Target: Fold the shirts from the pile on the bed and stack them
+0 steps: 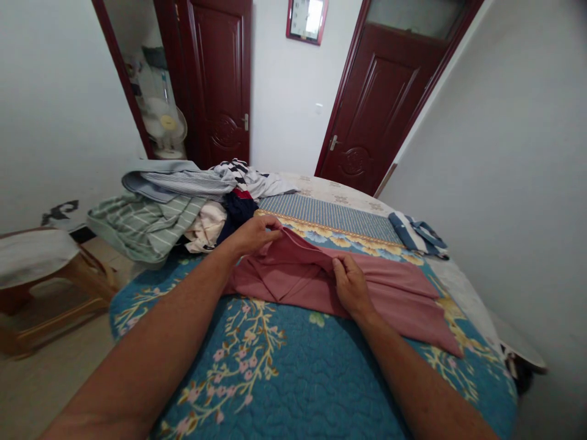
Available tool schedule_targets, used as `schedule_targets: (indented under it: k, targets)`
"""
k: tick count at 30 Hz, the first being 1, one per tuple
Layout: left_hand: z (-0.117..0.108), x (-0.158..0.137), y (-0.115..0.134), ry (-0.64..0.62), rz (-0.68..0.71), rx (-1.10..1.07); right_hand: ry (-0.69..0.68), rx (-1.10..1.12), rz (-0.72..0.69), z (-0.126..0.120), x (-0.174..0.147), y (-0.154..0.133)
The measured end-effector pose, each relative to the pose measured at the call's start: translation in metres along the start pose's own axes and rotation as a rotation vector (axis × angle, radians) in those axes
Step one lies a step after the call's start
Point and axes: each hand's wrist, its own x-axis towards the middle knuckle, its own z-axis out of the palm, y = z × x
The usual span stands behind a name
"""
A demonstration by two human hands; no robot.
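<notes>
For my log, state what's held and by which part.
A pink garment: the left grip pinches its raised edge near the left end; the right grip holds that edge nearer the middle.

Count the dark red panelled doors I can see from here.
2. The left dark red panelled door is beyond the heap of mixed-colour clothes; the right dark red panelled door is across the white wall from it. Others may be out of view.
</notes>
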Motion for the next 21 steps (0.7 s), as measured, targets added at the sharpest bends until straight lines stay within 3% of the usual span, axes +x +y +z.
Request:
schedule_targets:
  k: [5, 9, 11, 15, 18, 21]
  targets:
    - [0.008, 0.001, -0.003, -0.004, 0.035, -0.048, -0.005, 0.007, -0.011, -0.001, -0.002, 0.0]
    - [0.026, 0.006, -0.021, 0.132, -0.04, 0.072, -0.02, -0.048, -0.006, -0.001, -0.001, 0.001]
    - [0.032, 0.008, -0.032, 0.136, -0.093, 0.12, -0.026, -0.114, 0.006, 0.0, 0.0, 0.005]
    - [0.028, 0.006, -0.043, -0.099, -0.186, 0.112, -0.064, -0.245, 0.016, 0.0, 0.0, 0.014]
    - [0.02, 0.002, -0.041, -0.265, -0.154, 0.131, -0.088, -0.253, 0.017, 0.0, 0.0, 0.016]
    - [0.019, 0.003, -0.041, -0.275, -0.076, 0.213, -0.107, -0.21, 0.017, -0.002, 0.0, 0.014]
